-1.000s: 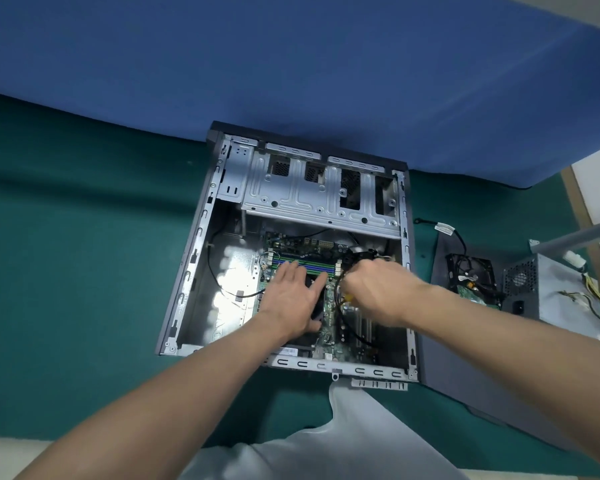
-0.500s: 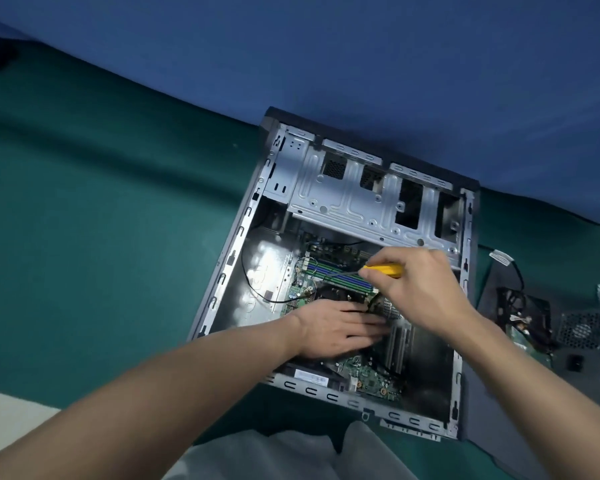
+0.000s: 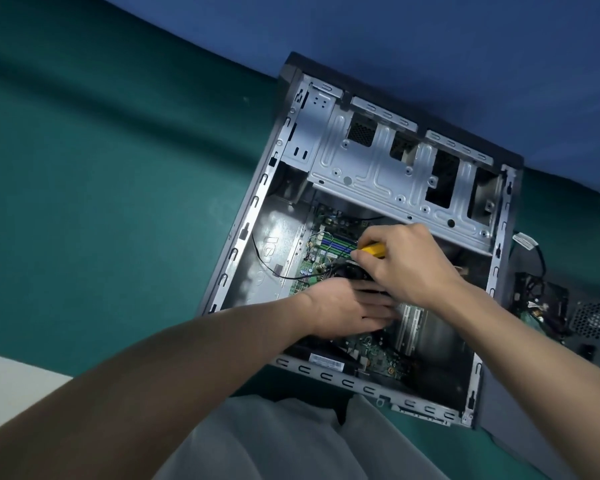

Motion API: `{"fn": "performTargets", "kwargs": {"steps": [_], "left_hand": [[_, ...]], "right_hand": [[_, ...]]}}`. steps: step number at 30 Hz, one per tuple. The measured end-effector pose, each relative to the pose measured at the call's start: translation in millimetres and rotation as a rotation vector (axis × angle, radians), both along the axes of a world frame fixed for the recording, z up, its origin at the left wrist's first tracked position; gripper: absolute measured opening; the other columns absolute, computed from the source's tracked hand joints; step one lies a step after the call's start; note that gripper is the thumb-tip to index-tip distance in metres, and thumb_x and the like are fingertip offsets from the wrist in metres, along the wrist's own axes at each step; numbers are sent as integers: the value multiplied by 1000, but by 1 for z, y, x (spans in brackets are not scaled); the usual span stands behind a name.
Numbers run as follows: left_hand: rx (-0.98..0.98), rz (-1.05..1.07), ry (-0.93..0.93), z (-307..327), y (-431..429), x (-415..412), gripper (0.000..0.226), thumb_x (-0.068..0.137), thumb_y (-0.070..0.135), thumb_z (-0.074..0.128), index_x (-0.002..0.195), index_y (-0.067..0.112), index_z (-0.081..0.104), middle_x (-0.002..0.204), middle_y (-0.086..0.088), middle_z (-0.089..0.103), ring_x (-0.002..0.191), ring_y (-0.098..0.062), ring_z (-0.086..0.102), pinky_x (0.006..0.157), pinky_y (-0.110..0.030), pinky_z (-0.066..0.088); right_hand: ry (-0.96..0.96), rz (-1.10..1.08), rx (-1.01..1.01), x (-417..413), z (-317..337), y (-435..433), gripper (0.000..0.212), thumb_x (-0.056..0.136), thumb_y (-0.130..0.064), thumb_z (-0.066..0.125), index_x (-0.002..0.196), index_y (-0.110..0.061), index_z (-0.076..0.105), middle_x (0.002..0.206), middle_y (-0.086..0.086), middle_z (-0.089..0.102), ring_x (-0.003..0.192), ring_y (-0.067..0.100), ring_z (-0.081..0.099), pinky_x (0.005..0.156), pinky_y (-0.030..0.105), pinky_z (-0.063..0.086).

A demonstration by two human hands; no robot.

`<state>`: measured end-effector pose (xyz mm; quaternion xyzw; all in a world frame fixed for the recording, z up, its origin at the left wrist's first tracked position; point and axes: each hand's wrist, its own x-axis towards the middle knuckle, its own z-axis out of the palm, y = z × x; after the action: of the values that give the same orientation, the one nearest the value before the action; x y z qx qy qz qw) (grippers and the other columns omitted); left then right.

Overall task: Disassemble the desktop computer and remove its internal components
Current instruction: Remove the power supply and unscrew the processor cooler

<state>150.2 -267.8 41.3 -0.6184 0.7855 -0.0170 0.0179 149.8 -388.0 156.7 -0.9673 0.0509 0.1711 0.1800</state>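
Fingers [image 3: 368, 237] of the right hand [image 3: 407, 263] were clenched round a yellow-handled screwdriver [image 3: 374, 250] above the green motherboard [image 3: 312, 268]; the left hand [image 3: 336, 308] rested flat on that board just beside it, its fingers [image 3: 378, 308] straight, grasping nothing. The open grey metal computer case [image 3: 395, 181] lay on its side by the far edge of the teal surface [image 3: 118, 174]
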Motion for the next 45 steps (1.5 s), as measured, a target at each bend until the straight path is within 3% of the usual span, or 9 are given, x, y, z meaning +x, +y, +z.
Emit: {"fn": "performTargets", "kwargs": {"steps": [6,10,16,22,25,32,36,40,45], "left_hand": [[53,53,-3,3,0,-4,44,100,21,38,145,21,39,155,5,33,145,-17,23,119,-38,9],[80,44,12,6,0,-3,46,102,19,33,147,18,34,157,2,30,147,-18,19,119,-38,6],[132,66,80,2,-1,-5,47,103,14,33,150,17,27,160,0,20,148,-20,13,121,-41,4],[207,35,132,2,-4,-2,48,105,25,34,152,17,25,160,2,19,147,-13,12,115,-22,-3],[241,34,56,4,-4,-3,54,103,19,34,154,18,16,162,-1,7,149,-17,4,120,-34,-2],[231,58,112,9,-3,-1,52,103,17,30,153,15,15,162,-4,9,149,-21,4,121,-40,4],[215,41,98,10,-2,-1,58,95,12,21,153,16,14,162,0,9,149,-17,1,119,-36,-5],[214,31,78,8,-2,-1,56,99,12,32,153,15,16,162,-2,10,149,-19,2,121,-37,-1],[263,58,119,8,-2,-2,62,99,10,41,153,17,13,162,-3,5,149,-18,-1,121,-37,0]], "right_hand": [[52,39,-38,7,0,4,15,89,-37,59,78,-26,59,69,-4,57,69,20,52,61,28,36],[195,59,-129,16,4,10,43,93,-42,53,62,-13,53,51,-1,51,50,18,51,46,23,32],[389,110,-164,32,12,24,40,91,-20,52,52,-10,46,49,2,47,45,15,44,41,21,26],[183,747,-416,26,23,31,37,95,-18,39,59,-11,36,56,4,41,55,25,48,46,29,36],[135,888,-413,31,28,32,34,100,-17,32,68,-8,39,65,8,50,67,28,56,56,37,50],[335,195,-107,40,17,37,53,93,-42,52,53,-9,53,38,2,50,39,12,45,39,19,30],[732,-387,180,54,19,36,23,97,-11,39,79,-6,54,50,5,48,34,9,22,38,14,17],[563,5,-122,50,23,41,30,91,-3,44,61,-5,44,53,7,43,34,17,38,32,13,23],[305,793,-488,36,32,35,31,94,-12,40,63,-10,35,59,7,41,57,27,51,48,29,41]]}}
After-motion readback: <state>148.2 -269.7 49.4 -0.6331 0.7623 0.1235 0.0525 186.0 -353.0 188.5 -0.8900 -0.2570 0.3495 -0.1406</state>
